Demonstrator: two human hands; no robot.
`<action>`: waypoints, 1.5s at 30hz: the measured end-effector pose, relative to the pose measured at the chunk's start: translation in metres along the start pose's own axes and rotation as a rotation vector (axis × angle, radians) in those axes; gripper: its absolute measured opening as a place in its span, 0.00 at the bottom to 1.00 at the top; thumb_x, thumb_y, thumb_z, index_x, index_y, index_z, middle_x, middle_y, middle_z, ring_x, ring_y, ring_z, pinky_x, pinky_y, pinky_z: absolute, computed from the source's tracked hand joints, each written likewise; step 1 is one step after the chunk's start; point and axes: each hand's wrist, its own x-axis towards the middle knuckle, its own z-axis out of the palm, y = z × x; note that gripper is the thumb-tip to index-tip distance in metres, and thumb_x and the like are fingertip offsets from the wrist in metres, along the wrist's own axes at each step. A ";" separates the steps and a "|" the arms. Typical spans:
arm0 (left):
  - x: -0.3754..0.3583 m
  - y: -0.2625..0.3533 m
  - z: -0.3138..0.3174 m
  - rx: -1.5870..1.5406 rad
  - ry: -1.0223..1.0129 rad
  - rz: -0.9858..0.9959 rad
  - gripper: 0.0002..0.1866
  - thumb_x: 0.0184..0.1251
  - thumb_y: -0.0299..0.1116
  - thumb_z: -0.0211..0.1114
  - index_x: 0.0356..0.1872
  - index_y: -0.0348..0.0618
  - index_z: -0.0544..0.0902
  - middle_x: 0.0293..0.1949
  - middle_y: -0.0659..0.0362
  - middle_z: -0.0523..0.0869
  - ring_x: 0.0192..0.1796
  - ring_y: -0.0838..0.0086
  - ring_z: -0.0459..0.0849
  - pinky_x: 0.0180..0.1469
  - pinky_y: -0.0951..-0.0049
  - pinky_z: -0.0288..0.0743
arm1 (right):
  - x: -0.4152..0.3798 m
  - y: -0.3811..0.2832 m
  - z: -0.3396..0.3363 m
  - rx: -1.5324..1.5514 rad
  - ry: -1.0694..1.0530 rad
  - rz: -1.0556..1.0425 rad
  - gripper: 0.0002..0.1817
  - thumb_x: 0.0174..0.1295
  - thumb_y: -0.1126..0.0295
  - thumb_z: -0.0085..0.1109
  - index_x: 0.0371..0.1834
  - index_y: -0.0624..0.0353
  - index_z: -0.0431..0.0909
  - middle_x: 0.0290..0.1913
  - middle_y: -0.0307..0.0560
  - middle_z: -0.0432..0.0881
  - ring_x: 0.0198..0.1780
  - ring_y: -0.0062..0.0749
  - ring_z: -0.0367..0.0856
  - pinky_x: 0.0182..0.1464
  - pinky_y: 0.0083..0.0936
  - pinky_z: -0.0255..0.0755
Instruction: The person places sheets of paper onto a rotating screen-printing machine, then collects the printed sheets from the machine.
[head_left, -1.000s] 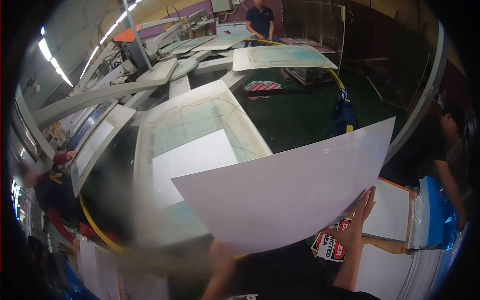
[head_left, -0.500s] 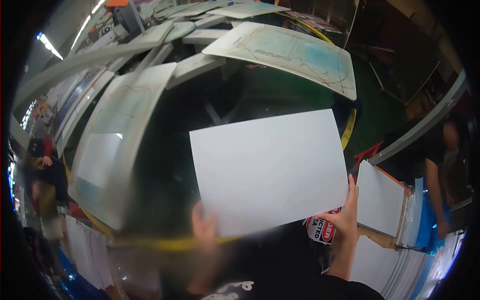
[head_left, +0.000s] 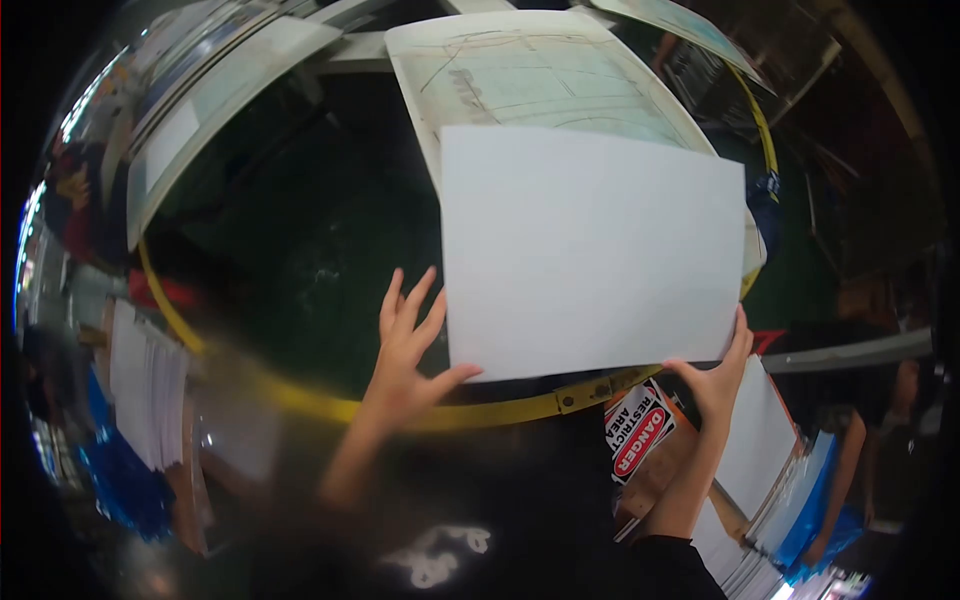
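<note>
A blank white sheet [head_left: 590, 255] is held up in front of me, its upper part overlapping a pale, stained platen [head_left: 540, 85] behind it. My right hand [head_left: 715, 375] grips the sheet's lower right corner, thumb on the front and fingers behind the edge. At the lower left corner, the thumb of my left hand [head_left: 405, 345] touches the sheet, while its fingers are spread apart beside the left edge.
A yellow rail [head_left: 500, 412] curves in front of me. Another platen [head_left: 215, 115] bears a white sheet at the upper left. Paper stacks stand at left [head_left: 145, 385] and right [head_left: 755, 435]. A danger sign [head_left: 640, 435] hangs below the rail. A co-worker's arm [head_left: 838, 490] is at the right.
The sheet has moved right and up, over a platen. My left hand's fingers have spread. The platens have shifted in view, and the yellow rail shows more fully.
</note>
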 end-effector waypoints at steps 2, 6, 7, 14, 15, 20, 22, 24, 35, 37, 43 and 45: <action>0.010 -0.019 -0.002 0.056 0.005 0.065 0.41 0.48 0.49 0.74 0.63 0.41 0.71 0.72 0.45 0.54 0.74 0.42 0.40 0.70 0.45 0.43 | 0.018 -0.001 0.012 0.030 -0.001 -0.029 0.64 0.21 0.61 0.83 0.69 0.63 0.55 0.56 0.53 0.64 0.59 0.46 0.66 0.61 0.36 0.62; 0.039 -0.053 -0.011 0.164 0.023 0.093 0.41 0.48 0.52 0.73 0.63 0.43 0.71 0.73 0.44 0.48 0.73 0.39 0.35 0.70 0.43 0.39 | 0.056 0.008 0.045 0.004 -0.027 -0.147 0.63 0.24 0.57 0.83 0.68 0.64 0.55 0.59 0.57 0.63 0.61 0.49 0.66 0.62 0.37 0.62; 0.045 -0.064 -0.014 0.199 0.032 0.092 0.41 0.48 0.53 0.72 0.63 0.44 0.72 0.74 0.44 0.47 0.73 0.39 0.35 0.70 0.42 0.38 | 0.064 -0.001 0.051 0.000 -0.063 -0.128 0.63 0.24 0.57 0.83 0.68 0.64 0.55 0.59 0.57 0.63 0.61 0.49 0.66 0.62 0.37 0.62; 0.081 -0.134 -0.032 0.430 -0.011 -0.035 0.42 0.44 0.63 0.70 0.62 0.55 0.75 0.75 0.49 0.43 0.73 0.38 0.31 0.69 0.37 0.29 | 0.100 -0.043 0.104 -0.062 -0.197 -0.108 0.63 0.27 0.53 0.82 0.68 0.68 0.55 0.59 0.61 0.64 0.61 0.52 0.66 0.62 0.37 0.63; 0.084 -0.148 -0.033 0.417 -0.003 -0.025 0.43 0.42 0.66 0.69 0.61 0.54 0.76 0.75 0.48 0.42 0.73 0.37 0.29 0.67 0.34 0.25 | 0.102 -0.052 0.110 -0.067 -0.211 -0.113 0.63 0.27 0.52 0.82 0.68 0.69 0.55 0.59 0.62 0.63 0.61 0.52 0.66 0.62 0.37 0.63; 0.083 -0.165 -0.036 0.458 -0.018 -0.058 0.44 0.41 0.67 0.69 0.61 0.54 0.76 0.75 0.48 0.42 0.73 0.37 0.28 0.68 0.34 0.26 | 0.107 -0.055 0.131 -0.098 -0.209 -0.138 0.63 0.28 0.51 0.81 0.67 0.71 0.54 0.61 0.64 0.62 0.63 0.55 0.64 0.63 0.38 0.62; 0.083 -0.169 -0.038 0.459 -0.016 -0.069 0.44 0.41 0.67 0.69 0.61 0.54 0.76 0.75 0.47 0.42 0.73 0.37 0.28 0.68 0.34 0.26 | 0.107 -0.057 0.136 -0.117 -0.209 -0.145 0.63 0.29 0.50 0.81 0.67 0.72 0.54 0.61 0.65 0.62 0.63 0.55 0.64 0.64 0.39 0.61; 0.083 -0.170 -0.041 0.460 -0.018 -0.078 0.44 0.41 0.67 0.69 0.61 0.54 0.76 0.75 0.48 0.41 0.73 0.37 0.28 0.68 0.34 0.26 | 0.107 -0.061 0.139 -0.114 -0.209 -0.144 0.63 0.29 0.50 0.81 0.67 0.72 0.54 0.61 0.65 0.62 0.64 0.55 0.63 0.64 0.39 0.61; 0.078 -0.178 -0.039 0.432 -0.050 -0.116 0.47 0.38 0.70 0.67 0.62 0.56 0.76 0.75 0.46 0.39 0.72 0.36 0.23 0.63 0.29 0.19 | 0.109 -0.058 0.146 -0.104 -0.274 -0.150 0.62 0.29 0.51 0.81 0.67 0.70 0.55 0.60 0.65 0.63 0.64 0.55 0.62 0.64 0.40 0.60; 0.077 -0.178 -0.039 0.446 -0.060 -0.123 0.47 0.38 0.70 0.67 0.62 0.56 0.76 0.75 0.46 0.38 0.72 0.36 0.23 0.63 0.28 0.19 | 0.108 -0.059 0.147 -0.103 -0.286 -0.151 0.62 0.28 0.51 0.81 0.67 0.69 0.55 0.60 0.65 0.63 0.63 0.55 0.62 0.64 0.40 0.60; 0.077 -0.173 -0.039 0.461 -0.070 -0.154 0.47 0.37 0.69 0.68 0.62 0.58 0.75 0.75 0.47 0.38 0.72 0.37 0.22 0.61 0.26 0.18 | 0.110 -0.058 0.148 -0.087 -0.302 -0.173 0.58 0.29 0.52 0.80 0.65 0.65 0.58 0.57 0.65 0.64 0.61 0.55 0.63 0.62 0.40 0.62; 0.078 -0.171 -0.039 0.485 -0.065 -0.169 0.46 0.37 0.69 0.69 0.62 0.60 0.75 0.75 0.47 0.38 0.72 0.37 0.21 0.61 0.26 0.17 | 0.110 -0.060 0.147 -0.094 -0.332 -0.158 0.56 0.30 0.52 0.80 0.64 0.64 0.59 0.56 0.64 0.65 0.60 0.55 0.64 0.60 0.40 0.63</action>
